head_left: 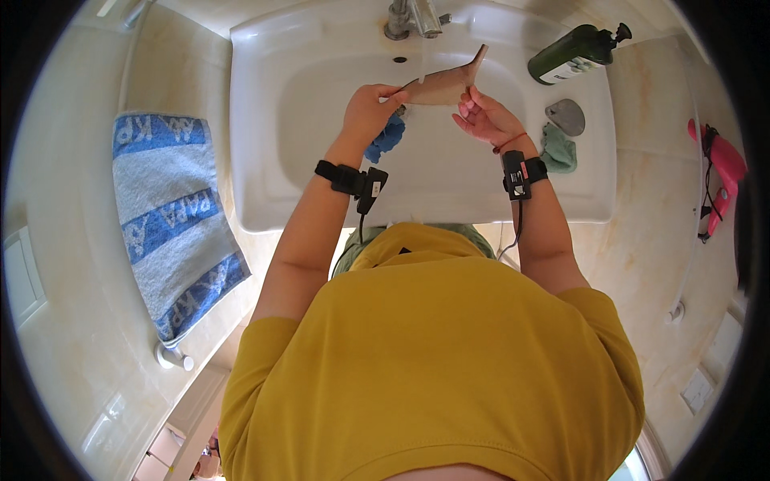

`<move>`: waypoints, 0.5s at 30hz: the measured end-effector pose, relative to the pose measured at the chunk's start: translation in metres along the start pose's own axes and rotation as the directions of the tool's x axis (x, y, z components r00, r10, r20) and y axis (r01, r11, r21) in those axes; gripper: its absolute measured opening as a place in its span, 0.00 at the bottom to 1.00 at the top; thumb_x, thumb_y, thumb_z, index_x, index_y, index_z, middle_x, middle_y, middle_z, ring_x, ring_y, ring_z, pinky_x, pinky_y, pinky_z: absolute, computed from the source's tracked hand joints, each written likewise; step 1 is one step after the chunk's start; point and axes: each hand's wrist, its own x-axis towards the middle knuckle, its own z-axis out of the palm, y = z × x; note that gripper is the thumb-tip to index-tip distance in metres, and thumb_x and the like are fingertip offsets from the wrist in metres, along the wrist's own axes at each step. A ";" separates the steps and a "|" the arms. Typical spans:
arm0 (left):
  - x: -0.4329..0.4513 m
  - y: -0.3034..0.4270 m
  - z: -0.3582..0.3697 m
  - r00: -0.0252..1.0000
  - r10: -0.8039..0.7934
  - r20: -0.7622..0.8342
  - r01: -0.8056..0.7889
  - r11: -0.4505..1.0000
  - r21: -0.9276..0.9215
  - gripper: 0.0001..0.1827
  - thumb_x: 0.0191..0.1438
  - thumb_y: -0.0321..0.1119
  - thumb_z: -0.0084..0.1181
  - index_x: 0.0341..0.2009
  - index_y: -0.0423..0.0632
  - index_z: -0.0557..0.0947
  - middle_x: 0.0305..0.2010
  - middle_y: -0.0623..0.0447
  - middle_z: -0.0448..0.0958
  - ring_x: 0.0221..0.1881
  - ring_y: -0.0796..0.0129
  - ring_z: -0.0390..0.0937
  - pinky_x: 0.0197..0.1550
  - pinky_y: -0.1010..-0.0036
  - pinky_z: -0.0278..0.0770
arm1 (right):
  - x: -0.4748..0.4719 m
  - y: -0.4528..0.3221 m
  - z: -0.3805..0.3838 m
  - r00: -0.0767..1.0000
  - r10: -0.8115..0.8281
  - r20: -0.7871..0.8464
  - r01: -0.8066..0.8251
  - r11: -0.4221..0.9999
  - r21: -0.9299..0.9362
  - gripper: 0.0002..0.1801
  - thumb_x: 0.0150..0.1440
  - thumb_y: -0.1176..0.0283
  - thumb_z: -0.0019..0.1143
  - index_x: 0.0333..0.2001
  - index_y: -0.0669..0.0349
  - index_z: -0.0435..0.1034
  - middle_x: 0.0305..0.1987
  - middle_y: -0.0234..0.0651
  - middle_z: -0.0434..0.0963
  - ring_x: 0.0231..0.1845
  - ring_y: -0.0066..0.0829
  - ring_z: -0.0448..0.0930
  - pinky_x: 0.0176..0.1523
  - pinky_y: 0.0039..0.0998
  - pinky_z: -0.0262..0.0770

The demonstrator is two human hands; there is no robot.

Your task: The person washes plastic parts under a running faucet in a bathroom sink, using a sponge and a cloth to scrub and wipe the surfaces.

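Observation:
My left hand (376,111) pinches the left end of a thin, brown, sheer-looking piece (439,87), which looks like nylon fabric. At its lower right edge, my right hand (490,115) grips it between thumb and fingers, the other fingers loosely curled. The piece is spread between both hands above the white washbasin (301,120), its narrow end pointing up to the right. From the metal tap (415,21), a thin stream of water seems to run down onto it. A crumpled blue cloth (385,138) lies in the basin beside my left hand, partly hidden by it.
On the basin's right ledge are a dark green pump bottle (571,57), a grey rounded object (565,117) and a crumpled green cloth (558,150). A blue-and-grey towel (174,204) hangs on the left wall. A pink hair dryer (725,162) with a dark cord hangs on the right wall.

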 end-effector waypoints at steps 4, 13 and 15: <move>0.001 -0.016 0.010 0.911 0.344 -0.228 -0.282 0.922 0.266 0.16 0.46 0.44 0.59 0.38 0.50 0.82 0.31 0.49 0.77 0.33 0.61 0.74 0.36 0.72 0.71 | 0.004 0.002 0.014 0.996 0.031 -0.079 -0.026 0.997 0.068 0.08 0.52 0.63 0.57 0.35 0.51 0.70 0.30 0.21 0.72 0.36 0.18 0.71 0.56 0.32 0.62; -0.017 -0.010 0.003 0.851 0.514 -0.111 -0.315 0.667 0.675 0.05 0.45 0.36 0.56 0.27 0.52 0.81 0.21 0.54 0.74 0.26 0.59 0.73 0.25 0.67 0.70 | 0.009 0.005 0.034 0.988 0.042 -0.151 -0.042 0.999 0.001 0.10 0.53 0.63 0.56 0.37 0.54 0.70 0.36 0.26 0.75 0.42 0.24 0.72 0.55 0.33 0.64; -0.018 -0.013 0.005 0.813 0.564 -0.142 -0.323 0.641 0.696 0.04 0.44 0.34 0.56 0.24 0.51 0.81 0.19 0.54 0.73 0.24 0.59 0.72 0.23 0.66 0.69 | 0.008 0.007 0.038 0.988 0.025 -0.152 -0.030 0.999 -0.031 0.12 0.54 0.61 0.54 0.38 0.56 0.70 0.38 0.27 0.75 0.44 0.25 0.72 0.55 0.33 0.65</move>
